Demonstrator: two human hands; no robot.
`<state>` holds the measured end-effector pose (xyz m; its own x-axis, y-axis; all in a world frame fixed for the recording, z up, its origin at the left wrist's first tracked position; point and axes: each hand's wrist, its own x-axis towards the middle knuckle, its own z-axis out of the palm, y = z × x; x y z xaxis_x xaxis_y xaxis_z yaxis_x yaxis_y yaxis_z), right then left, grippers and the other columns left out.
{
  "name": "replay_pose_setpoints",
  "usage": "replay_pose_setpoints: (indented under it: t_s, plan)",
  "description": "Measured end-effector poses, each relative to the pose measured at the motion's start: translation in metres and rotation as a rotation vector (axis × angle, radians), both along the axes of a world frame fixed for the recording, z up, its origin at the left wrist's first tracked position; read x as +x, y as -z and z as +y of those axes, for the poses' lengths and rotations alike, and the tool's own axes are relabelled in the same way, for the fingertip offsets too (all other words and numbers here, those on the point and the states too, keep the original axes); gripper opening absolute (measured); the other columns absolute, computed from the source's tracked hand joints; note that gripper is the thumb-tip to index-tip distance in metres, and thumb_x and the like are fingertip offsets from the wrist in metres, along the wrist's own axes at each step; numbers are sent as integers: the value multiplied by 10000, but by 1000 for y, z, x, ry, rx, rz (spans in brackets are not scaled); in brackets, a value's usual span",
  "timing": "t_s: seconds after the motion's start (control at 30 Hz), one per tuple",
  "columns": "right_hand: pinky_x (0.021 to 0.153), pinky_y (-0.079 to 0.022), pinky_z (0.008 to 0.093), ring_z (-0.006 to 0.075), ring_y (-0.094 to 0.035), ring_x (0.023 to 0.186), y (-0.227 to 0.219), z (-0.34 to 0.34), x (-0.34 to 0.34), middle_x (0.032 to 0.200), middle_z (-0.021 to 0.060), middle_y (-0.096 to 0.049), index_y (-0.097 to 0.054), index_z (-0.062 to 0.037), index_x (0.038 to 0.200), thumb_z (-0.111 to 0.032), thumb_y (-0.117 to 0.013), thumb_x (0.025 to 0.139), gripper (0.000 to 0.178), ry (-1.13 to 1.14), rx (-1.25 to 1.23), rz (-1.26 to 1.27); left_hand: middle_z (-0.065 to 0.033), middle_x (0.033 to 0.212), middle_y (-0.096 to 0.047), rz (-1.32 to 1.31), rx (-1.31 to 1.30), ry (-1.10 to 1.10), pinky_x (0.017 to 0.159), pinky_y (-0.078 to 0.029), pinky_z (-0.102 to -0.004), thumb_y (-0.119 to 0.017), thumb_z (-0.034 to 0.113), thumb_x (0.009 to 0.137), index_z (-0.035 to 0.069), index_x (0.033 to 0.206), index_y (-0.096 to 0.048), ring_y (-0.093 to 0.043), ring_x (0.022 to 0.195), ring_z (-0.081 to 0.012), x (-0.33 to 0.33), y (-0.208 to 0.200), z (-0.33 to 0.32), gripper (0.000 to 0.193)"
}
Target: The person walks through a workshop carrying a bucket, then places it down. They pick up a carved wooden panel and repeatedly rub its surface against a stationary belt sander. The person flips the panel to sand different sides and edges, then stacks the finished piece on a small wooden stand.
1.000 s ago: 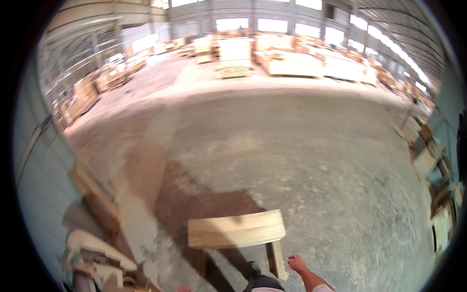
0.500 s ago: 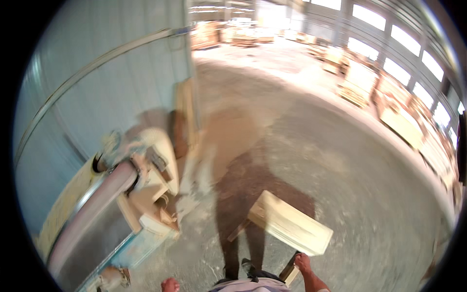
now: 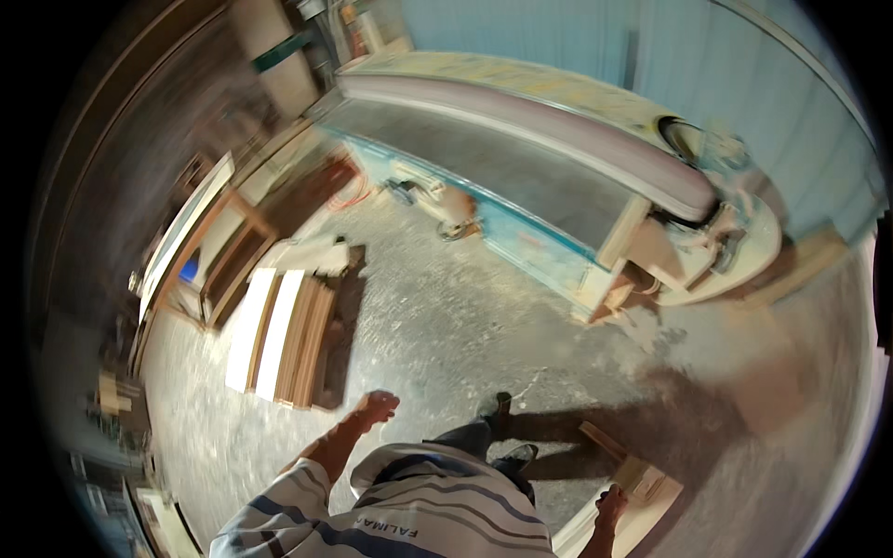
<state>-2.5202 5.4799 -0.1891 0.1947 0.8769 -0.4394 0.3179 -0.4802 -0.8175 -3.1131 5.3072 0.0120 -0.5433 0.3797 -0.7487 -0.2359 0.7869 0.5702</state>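
My left hand [image 3: 378,407] hangs in front of me over the concrete floor, fingers loosely curled in, with nothing seen in it. At the lower right my right hand [image 3: 611,503] is closed on a pale wooden piece [image 3: 575,532] that runs down to the picture's lower edge. Its grip is partly hidden and blurred. Right beside that hand is a pale wooden panel [image 3: 659,507] with a block on its end. A thin wooden strip [image 3: 603,441] sticks out past this panel. Whether the two pieces are joined I cannot tell.
Ahead stands a long belt sander [image 3: 521,130] with a grey bed and blue base, against a blue wall. Stacked pale boards [image 3: 288,339] lie on the floor at left, near a wooden frame [image 3: 223,246]. An orange hose [image 3: 352,186] and a floor tool [image 3: 456,219] lie by the sander.
My view has swung left, so the sander now lies ahead and the stacked boards have come in. My left hand has risen into fuller view. The right hand remains beside the pale wood.
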Motion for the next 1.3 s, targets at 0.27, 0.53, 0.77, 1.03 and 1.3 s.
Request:
replay_pose_setpoints:
  t_s: [0.27, 0.53, 0.77, 1.03, 1.3]
  plan:
    - [334, -271, 281, 123, -351, 375, 25, 118, -11, 551, 50, -430, -504, -45, 776, -154, -440, 863, 154, -566, 56, -216, -109, 997, -613, -34, 29, -279, 698, -488, -325, -602, 311, 828, 5, 1172, -523, -599, 869, -209, 30, 2, -59, 468]
    - [517, -452, 297, 178, -543, 567, -101, 164, -211, 581, 78, -538, -590, -49, 672, -188, -566, 788, 182, -231, -379, -271, -125, 952, -622, -113, 155, -489, 656, -494, -320, -599, 302, 830, -14, 1151, -532, -605, 814, -214, -32, 53, -97, 455]
    - [428, -382, 238, 94, -468, 494, -145, 141, -386, 657, 23, -534, -573, -44, 876, -167, -534, 845, 133, -491, -323, 86, -98, 982, -621, -143, 230, -681, 672, -494, -317, -577, 270, 864, -5, 1217, -480, -601, 800, -193, -124, 59, -124, 459]
    - [477, -444, 214, 107, -524, 531, -149, 162, -523, 707, 50, -578, -576, -37, 934, -111, -550, 813, 144, -792, -276, -43, -107, 973, -610, -117, 292, -897, 668, -486, -303, -590, 271, 853, -27, 1210, -473, -593, 794, -179, -170, 42, -133, 479]
    - [448, -422, 231, 127, -518, 545, -44, 250, -670, 662, 27, -530, -568, -39, 848, -77, -533, 817, 60, -962, -718, 182, -98, 909, -618, -81, 114, -1241, 613, -482, -284, -594, 232, 835, -28, 1171, -506, -592, 723, -163, -163, 33, -159, 433]
